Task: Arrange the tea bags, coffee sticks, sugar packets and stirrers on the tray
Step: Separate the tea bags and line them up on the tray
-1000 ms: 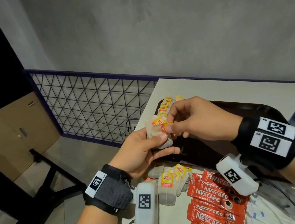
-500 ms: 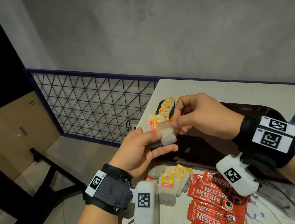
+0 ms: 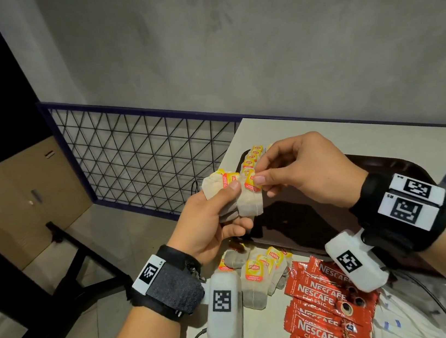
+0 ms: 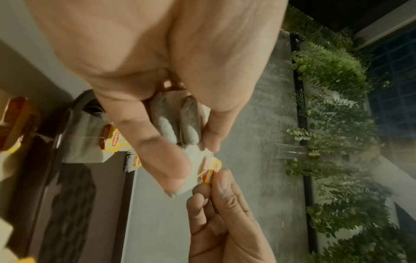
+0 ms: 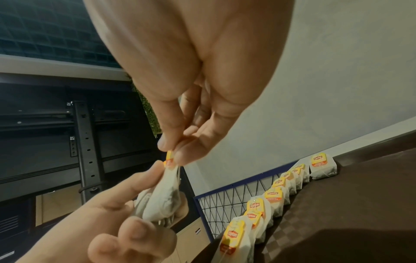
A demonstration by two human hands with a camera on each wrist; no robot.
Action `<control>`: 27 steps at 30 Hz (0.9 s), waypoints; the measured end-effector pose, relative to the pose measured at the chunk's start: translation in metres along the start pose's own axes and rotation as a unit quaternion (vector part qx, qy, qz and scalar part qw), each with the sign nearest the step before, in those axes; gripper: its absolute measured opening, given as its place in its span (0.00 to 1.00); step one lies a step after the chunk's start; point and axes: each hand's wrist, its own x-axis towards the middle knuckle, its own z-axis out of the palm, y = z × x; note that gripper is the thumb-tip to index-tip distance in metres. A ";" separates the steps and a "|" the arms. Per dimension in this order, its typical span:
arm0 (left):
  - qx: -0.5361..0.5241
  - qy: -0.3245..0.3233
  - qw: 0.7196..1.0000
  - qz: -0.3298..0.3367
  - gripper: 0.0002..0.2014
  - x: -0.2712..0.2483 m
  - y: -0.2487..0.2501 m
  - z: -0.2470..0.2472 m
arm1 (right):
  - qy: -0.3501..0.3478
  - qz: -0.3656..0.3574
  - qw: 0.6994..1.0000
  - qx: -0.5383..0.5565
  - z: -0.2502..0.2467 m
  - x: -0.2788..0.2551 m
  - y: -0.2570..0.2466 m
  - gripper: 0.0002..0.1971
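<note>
At frame centre, the left hand [image 3: 209, 222] grips several Lipton tea bags [image 3: 220, 186]; the right hand [image 3: 306, 170] fingers pinch one bag's tag [image 3: 252, 183].

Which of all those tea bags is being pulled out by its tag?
The tea bag at the right of the left hand's bunch: the right hand pinches its yellow tag. The others' tags are untouched.
</note>
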 end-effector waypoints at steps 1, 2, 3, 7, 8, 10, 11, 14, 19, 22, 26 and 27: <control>0.001 -0.001 1.000 0.001 0.22 0.000 0.000 0.000 | -0.005 -0.002 1.000 -0.008 0.000 0.000 0.001 0.08; 0.002 -0.001 1.000 0.002 0.20 0.001 0.000 0.001 | -0.008 -0.002 1.000 -0.011 0.000 0.001 0.001 0.08; 0.004 -0.001 1.000 0.003 0.18 0.001 -0.001 0.001 | -0.009 -0.003 1.000 -0.013 0.000 0.002 0.002 0.08; 0.009 0.002 1.000 0.009 0.16 0.000 -0.001 0.000 | -0.012 -0.010 0.999 -0.041 0.002 0.003 0.002 0.06; 0.010 0.000 1.000 0.010 0.16 0.000 -0.001 0.000 | -0.015 -0.012 0.999 -0.050 0.002 0.003 0.002 0.05; 0.014 -0.003 1.000 0.013 0.16 0.000 0.000 0.001 | -0.023 -0.017 0.997 -0.067 0.003 0.004 0.002 0.05; 0.016 -0.004 1.000 0.015 0.16 -0.001 0.000 0.001 | -0.026 -0.020 0.997 -0.074 0.004 0.004 0.001 0.05; 0.016 -0.007 1.000 0.021 0.15 -0.001 0.000 0.001 | -0.026 -0.027 0.995 -0.093 0.004 0.005 0.000 0.04; 0.023 -0.013 0.999 0.026 0.17 -0.002 0.001 0.001 | -0.027 -0.023 0.994 -0.101 0.002 0.009 0.002 0.07; 0.024 -0.009 0.999 0.030 0.18 -0.002 0.001 0.002 | -0.042 -0.015 0.995 -0.093 0.002 0.010 0.004 0.07; 0.013 0.014 0.999 0.030 0.15 -0.002 0.001 0.002 | -0.044 -0.012 0.995 -0.089 -0.001 0.013 0.003 0.06; 0.006 0.024 0.999 0.031 0.13 -0.001 0.001 0.002 | -0.035 -0.011 0.995 -0.089 -0.003 0.017 0.004 0.06</control>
